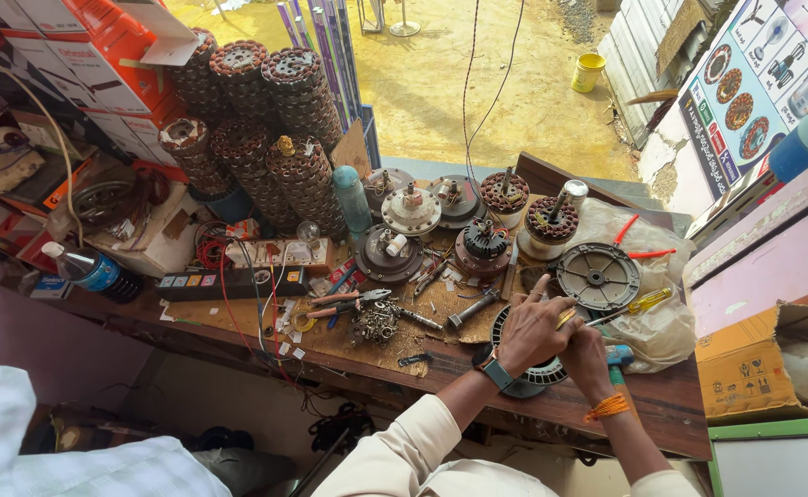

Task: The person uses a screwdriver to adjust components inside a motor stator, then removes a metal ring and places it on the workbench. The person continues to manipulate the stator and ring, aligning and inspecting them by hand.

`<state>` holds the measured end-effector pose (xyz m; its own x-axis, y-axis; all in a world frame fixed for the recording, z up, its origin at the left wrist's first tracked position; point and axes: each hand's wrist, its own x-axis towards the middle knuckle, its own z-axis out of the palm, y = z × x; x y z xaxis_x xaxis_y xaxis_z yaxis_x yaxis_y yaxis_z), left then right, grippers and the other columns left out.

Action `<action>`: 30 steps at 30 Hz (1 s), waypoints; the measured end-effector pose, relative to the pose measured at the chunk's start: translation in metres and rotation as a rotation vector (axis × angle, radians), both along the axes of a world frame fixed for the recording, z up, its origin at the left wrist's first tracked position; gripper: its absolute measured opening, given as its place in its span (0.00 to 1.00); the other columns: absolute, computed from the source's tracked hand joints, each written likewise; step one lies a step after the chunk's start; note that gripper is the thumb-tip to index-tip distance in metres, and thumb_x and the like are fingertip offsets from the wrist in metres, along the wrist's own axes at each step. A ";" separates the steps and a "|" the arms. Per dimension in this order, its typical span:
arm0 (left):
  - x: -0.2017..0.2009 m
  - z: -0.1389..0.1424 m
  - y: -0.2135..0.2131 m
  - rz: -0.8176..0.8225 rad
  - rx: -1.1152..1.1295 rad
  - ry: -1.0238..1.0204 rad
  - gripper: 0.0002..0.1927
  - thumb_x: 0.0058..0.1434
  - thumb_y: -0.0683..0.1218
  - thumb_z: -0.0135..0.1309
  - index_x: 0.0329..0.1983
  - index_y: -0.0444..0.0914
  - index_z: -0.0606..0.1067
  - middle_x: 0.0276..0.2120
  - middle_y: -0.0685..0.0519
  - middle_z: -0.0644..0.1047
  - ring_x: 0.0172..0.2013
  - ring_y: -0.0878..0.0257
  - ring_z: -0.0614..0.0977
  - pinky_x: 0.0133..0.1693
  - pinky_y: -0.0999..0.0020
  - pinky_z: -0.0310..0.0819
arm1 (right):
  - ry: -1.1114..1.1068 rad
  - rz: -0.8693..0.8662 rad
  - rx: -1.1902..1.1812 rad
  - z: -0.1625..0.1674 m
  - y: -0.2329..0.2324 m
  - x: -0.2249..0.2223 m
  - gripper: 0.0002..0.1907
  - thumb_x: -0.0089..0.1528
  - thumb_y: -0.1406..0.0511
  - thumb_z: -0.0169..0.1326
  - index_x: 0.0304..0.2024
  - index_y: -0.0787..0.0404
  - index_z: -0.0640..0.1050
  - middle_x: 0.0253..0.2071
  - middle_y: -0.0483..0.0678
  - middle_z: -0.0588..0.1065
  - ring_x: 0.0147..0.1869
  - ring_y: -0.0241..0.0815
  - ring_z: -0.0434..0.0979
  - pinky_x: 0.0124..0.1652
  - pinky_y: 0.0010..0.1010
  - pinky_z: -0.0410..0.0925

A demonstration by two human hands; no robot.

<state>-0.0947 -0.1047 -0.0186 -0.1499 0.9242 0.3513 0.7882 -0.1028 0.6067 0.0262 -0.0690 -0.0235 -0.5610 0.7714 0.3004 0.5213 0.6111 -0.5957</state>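
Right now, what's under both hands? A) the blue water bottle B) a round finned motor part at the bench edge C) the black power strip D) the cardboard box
B: the left hand and right hand meet over the motor part at the bench edge; bottle, strip and box lie apart.

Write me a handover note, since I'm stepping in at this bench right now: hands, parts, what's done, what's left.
Left hand, with a wristwatch, rests on top of a round finned motor housing at the near edge of the wooden bench.
Right hand, with an orange wrist thread, grips a tool against the housing; a blue handle shows beside it.
A yellow-handled screwdriver and a round end cover lie just behind.
Pliers and a loose hardware pile sit to the left.
Done: housing lies separate from the end cover.
Left: cannot tell from this view.
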 end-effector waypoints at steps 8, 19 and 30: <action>-0.012 -0.013 -0.010 0.047 0.149 -0.097 0.22 0.68 0.56 0.53 0.58 0.39 0.78 0.48 0.46 0.84 0.69 0.43 0.68 0.67 0.47 0.54 | -0.047 0.022 -0.290 0.008 -0.008 -0.007 0.11 0.64 0.64 0.61 0.38 0.68 0.81 0.30 0.56 0.83 0.28 0.43 0.81 0.32 0.35 0.73; -0.003 -0.023 -0.042 0.080 0.428 -0.029 0.21 0.75 0.55 0.47 0.65 0.42 0.75 0.60 0.47 0.80 0.66 0.51 0.71 0.67 0.56 0.59 | -0.148 -0.044 -0.096 -0.006 0.005 0.000 0.07 0.65 0.68 0.53 0.39 0.64 0.81 0.33 0.51 0.80 0.25 0.42 0.78 0.28 0.35 0.75; -0.006 -0.029 -0.043 0.064 0.413 0.008 0.20 0.73 0.57 0.48 0.63 0.44 0.73 0.64 0.47 0.77 0.63 0.53 0.73 0.65 0.62 0.63 | -0.093 -0.022 0.150 -0.012 -0.005 0.004 0.06 0.60 0.69 0.55 0.38 0.64 0.81 0.41 0.53 0.81 0.35 0.55 0.82 0.34 0.43 0.74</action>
